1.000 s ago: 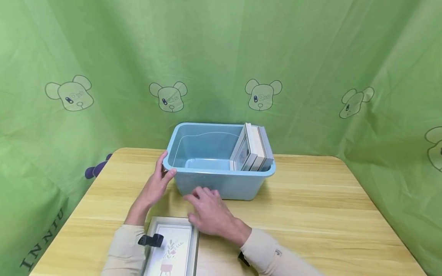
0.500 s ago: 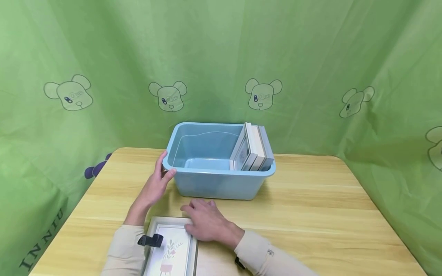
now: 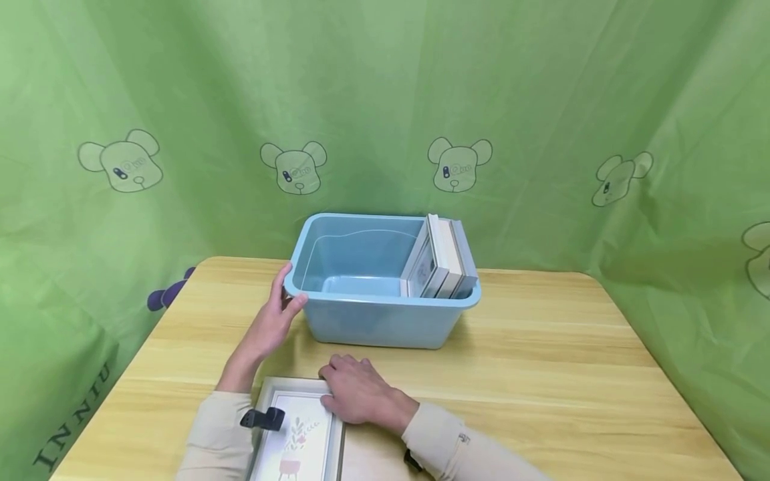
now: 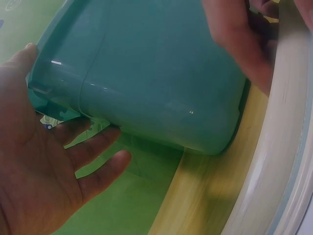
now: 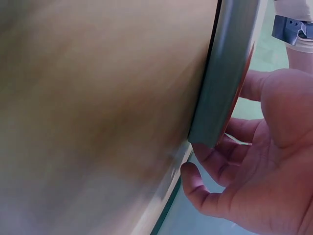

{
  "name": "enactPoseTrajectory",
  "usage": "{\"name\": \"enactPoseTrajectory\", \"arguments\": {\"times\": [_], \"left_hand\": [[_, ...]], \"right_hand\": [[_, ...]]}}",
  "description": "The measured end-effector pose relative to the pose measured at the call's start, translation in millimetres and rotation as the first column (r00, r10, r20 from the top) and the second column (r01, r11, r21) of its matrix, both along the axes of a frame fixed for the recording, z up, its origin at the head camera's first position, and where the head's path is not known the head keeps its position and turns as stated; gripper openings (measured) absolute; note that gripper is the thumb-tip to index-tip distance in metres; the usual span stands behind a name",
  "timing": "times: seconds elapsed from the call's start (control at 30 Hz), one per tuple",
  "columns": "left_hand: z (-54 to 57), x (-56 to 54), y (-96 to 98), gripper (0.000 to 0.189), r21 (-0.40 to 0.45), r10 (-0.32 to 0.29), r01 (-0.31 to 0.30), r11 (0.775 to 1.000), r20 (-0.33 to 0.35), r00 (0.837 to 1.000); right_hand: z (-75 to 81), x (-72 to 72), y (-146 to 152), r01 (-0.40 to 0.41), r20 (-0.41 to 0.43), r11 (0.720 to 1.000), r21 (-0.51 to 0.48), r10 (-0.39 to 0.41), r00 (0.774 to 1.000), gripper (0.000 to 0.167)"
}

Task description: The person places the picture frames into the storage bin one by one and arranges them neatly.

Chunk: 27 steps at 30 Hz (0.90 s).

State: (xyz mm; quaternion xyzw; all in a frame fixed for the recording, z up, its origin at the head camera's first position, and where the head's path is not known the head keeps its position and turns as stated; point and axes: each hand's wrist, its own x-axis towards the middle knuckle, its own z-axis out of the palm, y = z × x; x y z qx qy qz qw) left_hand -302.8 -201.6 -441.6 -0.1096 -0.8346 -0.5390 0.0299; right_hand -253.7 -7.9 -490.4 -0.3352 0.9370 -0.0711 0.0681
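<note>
A light-framed picture frame with a potted-plant print lies flat on the table at the front, partly cut off by the view's lower edge. My right hand grips its far right corner; in the right wrist view, the thumb and fingers of that hand wrap the frame's edge. A blue plastic tub stands behind it. My left hand holds the tub's near left corner, thumb at the front rim; the left wrist view shows the other fingers spread beneath the rim.
Several picture frames lean upright at the tub's right end. The wooden table extends to the right of the tub. A green curtain surrounds the table, and a purple object shows past its left edge.
My right hand has moved toward me from the tub's front wall down to the picture frame's corner and taken hold of it. The left hand and the tub have stayed put.
</note>
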Motion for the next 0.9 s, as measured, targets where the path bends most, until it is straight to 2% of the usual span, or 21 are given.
{"name": "enactPoseTrajectory", "arguments": {"times": [0.13,0.2,0.27,0.47,0.6,0.63,0.83,0.9], "left_hand": [[15.3,9.8,4.3,0.071,0.007,-0.009,0.009,1.0,0.015,1.0],[19.4,12.7,5.2,0.071,0.001,-0.008,0.008,1.0,0.016,1.0],[16.6,11.3,4.5,0.072,-0.007,-0.006,0.006,1.0,0.014,1.0],[-5.3,-1.7,-0.9,0.071,-0.005,0.004,-0.004,1.0,0.003,1.0],[-7.3,-3.3,-1.2,0.071,0.001,0.003,-0.003,1.0,0.002,1.0],[-5.1,-2.2,-0.6,0.071,0.0,0.001,-0.001,1.0,0.009,1.0],[24.1,17.0,7.8,0.069,-0.013,-0.005,0.006,1.0,0.027,1.0],[27.7,20.1,9.3,0.069,-0.009,-0.007,0.007,1.0,0.021,1.0]], "right_hand": [[-0.6,0.3,-0.8,0.0,-0.015,1.0,0.019,0.0,1.0,0.035],[-1.1,0.2,-0.6,-0.006,-0.025,1.0,0.025,0.007,1.0,0.032],[-1.6,0.1,-0.2,-0.014,-0.036,0.999,0.031,0.015,0.999,0.03],[-2.9,0.1,1.9,-0.035,-0.053,0.999,0.033,0.037,0.998,0.026],[-3.0,1.0,4.7,-0.049,-0.06,0.999,0.023,0.05,0.997,0.026],[-2.8,1.3,5.6,-0.052,-0.064,0.998,0.021,0.053,0.997,0.026],[0.6,2.3,12.1,-0.051,-0.051,0.998,-0.029,0.05,0.997,0.024],[0.9,2.0,14.5,-0.048,-0.036,0.998,-0.049,0.046,0.998,0.022]]}}
